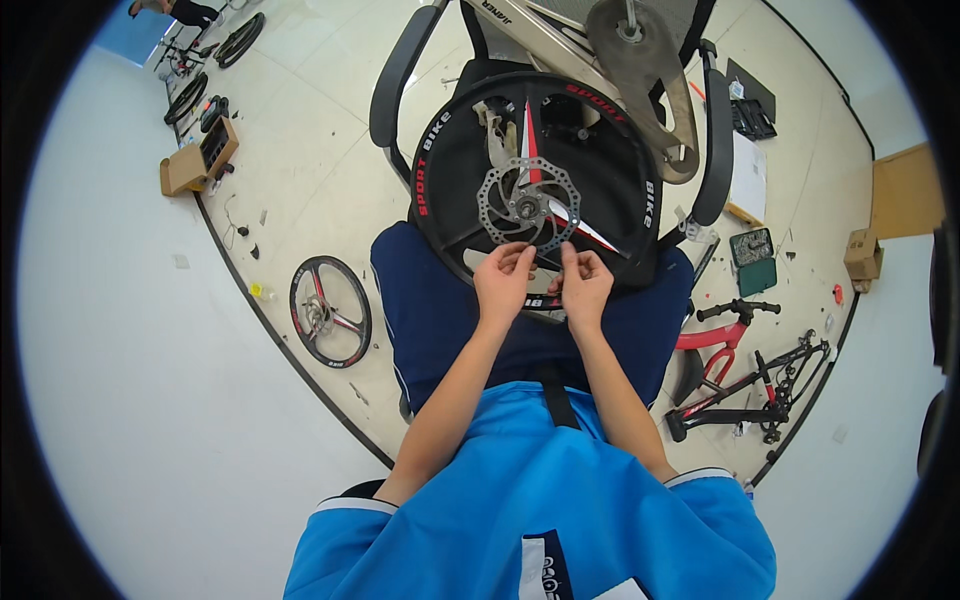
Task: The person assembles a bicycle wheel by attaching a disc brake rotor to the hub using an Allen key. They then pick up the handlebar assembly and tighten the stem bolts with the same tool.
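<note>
A black three-spoke bicycle wheel (424,165) with red and white markings lies across my lap and the chair in front of me. Over its hub sits a silver brake disc (573,203) with a perforated, scalloped rim. My left hand (503,283) pinches at the near edge of the disc, thumb and forefinger together. Beside it, my right hand (585,283) also has thumb and fingers closed at the disc's near edge, a little to the right. Whether either hand pinches a small part as well is too fine to make out.
A chair with black armrests (708,150) carries a pale bike frame (535,38) beyond the wheel. Another wheel (365,320) lies on the floor at left, near an open cardboard box (183,172). Bike frames (722,340) and a green case (757,275) lie at right. A person (192,13) stands far left.
</note>
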`<act>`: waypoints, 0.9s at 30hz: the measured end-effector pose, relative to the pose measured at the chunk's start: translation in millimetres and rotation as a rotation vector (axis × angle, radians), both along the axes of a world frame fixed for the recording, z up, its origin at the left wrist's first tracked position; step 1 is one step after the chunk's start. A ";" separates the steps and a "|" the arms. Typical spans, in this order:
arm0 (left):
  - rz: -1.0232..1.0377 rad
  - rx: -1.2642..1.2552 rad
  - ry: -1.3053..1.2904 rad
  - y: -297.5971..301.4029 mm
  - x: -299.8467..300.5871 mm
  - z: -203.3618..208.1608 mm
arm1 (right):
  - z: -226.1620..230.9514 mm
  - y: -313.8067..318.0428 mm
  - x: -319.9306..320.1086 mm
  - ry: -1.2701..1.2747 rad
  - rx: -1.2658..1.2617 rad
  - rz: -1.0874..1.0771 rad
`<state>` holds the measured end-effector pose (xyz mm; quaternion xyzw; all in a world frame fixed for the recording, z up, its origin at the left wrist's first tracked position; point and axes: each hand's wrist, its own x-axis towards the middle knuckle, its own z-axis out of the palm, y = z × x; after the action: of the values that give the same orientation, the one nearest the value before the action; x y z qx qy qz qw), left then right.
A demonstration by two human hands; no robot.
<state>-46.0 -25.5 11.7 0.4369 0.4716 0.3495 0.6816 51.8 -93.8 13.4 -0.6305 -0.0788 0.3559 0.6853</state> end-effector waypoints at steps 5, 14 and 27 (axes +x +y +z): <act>-0.011 0.026 0.030 13.7 5.0 13.7 | 1.2 -10.3 -11.9 -0.182 0.050 0.183; 0.021 -0.029 0.027 17.0 15.2 24.3 | -1.7 -10.2 -12.9 -0.397 0.043 0.248; 0.068 0.180 0.230 25.4 20.0 17.0 | -10.3 2.6 -13.0 -0.184 0.060 0.325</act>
<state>-26.0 -0.1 28.8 0.5170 0.5278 0.3609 0.5692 38.8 -91.2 3.1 -0.6185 -0.2524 0.4002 0.6273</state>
